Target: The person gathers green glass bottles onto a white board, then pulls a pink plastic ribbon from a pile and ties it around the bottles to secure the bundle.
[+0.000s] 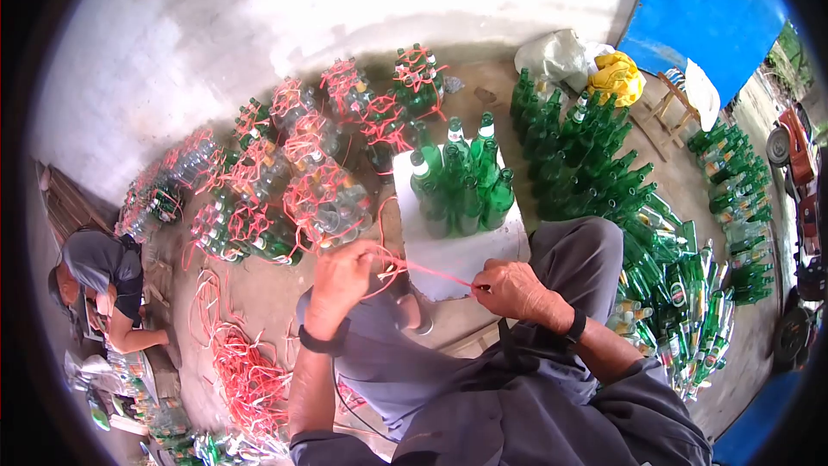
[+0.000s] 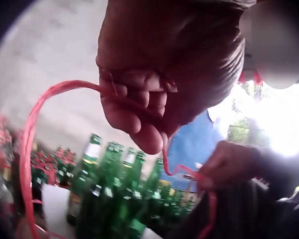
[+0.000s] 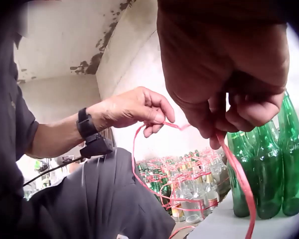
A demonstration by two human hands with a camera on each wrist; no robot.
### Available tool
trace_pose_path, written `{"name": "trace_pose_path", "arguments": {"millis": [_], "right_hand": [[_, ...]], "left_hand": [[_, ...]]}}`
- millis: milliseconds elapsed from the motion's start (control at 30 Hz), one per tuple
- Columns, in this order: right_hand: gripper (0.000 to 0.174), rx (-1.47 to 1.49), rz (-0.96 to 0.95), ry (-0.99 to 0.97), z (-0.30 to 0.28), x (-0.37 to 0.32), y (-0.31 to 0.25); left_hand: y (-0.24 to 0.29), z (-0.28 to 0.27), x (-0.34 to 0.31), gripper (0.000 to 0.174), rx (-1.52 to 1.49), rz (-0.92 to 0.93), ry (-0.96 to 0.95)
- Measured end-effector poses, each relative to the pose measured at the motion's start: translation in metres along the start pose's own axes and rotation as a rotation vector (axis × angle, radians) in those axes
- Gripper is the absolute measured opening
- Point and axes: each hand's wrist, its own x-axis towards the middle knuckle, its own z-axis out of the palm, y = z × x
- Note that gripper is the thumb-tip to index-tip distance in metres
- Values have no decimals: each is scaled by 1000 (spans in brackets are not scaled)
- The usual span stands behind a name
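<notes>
Between my two hands runs a red plastic string (image 1: 435, 273), stretched above my lap. My left hand (image 1: 341, 280) holds it in curled fingers, and a loop of the string (image 2: 27, 149) arcs away from that hand in the left wrist view. With thumb and fingertips my right hand (image 1: 517, 292) pinches the other part, and a loose end (image 3: 241, 181) hangs below it in the right wrist view. Just beyond the hands, several green glass bottles (image 1: 470, 207) stand grouped upright on a white board (image 1: 423, 255).
Bottle bundles tied with red string (image 1: 328, 203) stand at left by the wall. A tangled string heap (image 1: 246, 371) lies on the floor. Loose green bottles (image 1: 569, 164) stand at right, with others lying in a pile (image 1: 681, 293). Another person (image 1: 103, 267) bends over at far left.
</notes>
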Motion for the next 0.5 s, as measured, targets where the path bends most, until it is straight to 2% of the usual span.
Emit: {"name": "trace_pose_path", "arguments": {"millis": [33,100,133,200,267,300,333,433,500], "right_hand": [[13,-43,-11,-22,6,0,5],[14,-89,-18,-46,13,-1,8],[14,-98,-49,-56,16,0,7],[14,-115,-79,-69,21,3,1],[14,51,-157,-8,25,8,-10],[14,30,-143,-98,18,12,-20],[14,27,-144,-99,15,14,-25],[10,75,-123,-149,11,16,-30],[10,94,-92,-123,9,15,-27]], "left_hand": [[-6,-3,-2,18,0,4,-2],[-9,-7,-4,26,-84,-170,-69],[-4,-6,-5,26,-88,-169,-69],[18,1,-7,31,-99,296,8],[37,18,-19,39,-417,169,-225],[47,22,-21,45,-366,241,-276],[51,31,-25,42,-401,204,-353],[55,42,-27,35,-410,127,-383],[49,41,-27,27,-200,161,-346]]}}
